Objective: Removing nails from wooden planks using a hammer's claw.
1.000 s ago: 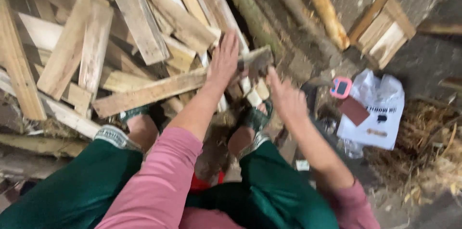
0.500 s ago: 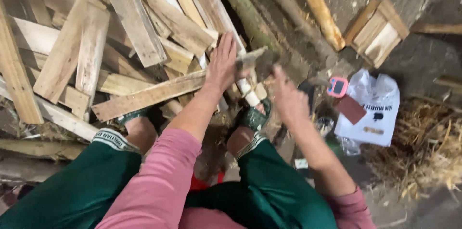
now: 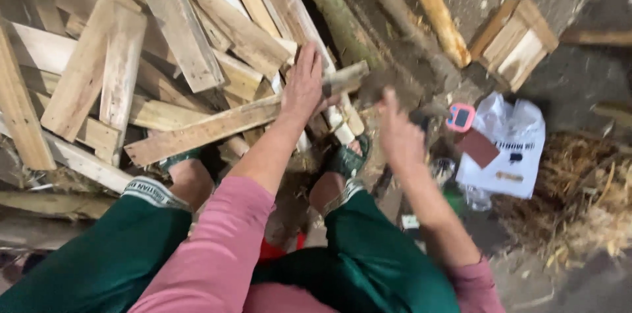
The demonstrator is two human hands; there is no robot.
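My left hand (image 3: 304,86) lies flat, fingers spread, on a long pale wooden plank (image 3: 210,129) that slants across the pile in front of my knees. My right hand (image 3: 399,136) is raised just right of the plank's far end (image 3: 345,78). It seems closed around a dark tool (image 3: 390,86), too blurred to tell its kind. Both arms wear pink sleeves. My sandalled feet (image 3: 345,158) rest under the plank.
Several rough boards (image 3: 118,56) are heaped at the left and back. Round poles (image 3: 431,7) lean at the top. A small wooden crate (image 3: 513,40), a pink gadget (image 3: 461,117), a white plastic bag (image 3: 510,148) and straw (image 3: 586,188) lie at the right.
The blurred dark tool has shifted right, off the plank's end, with my right hand under it. My left hand stays pressed on the plank.
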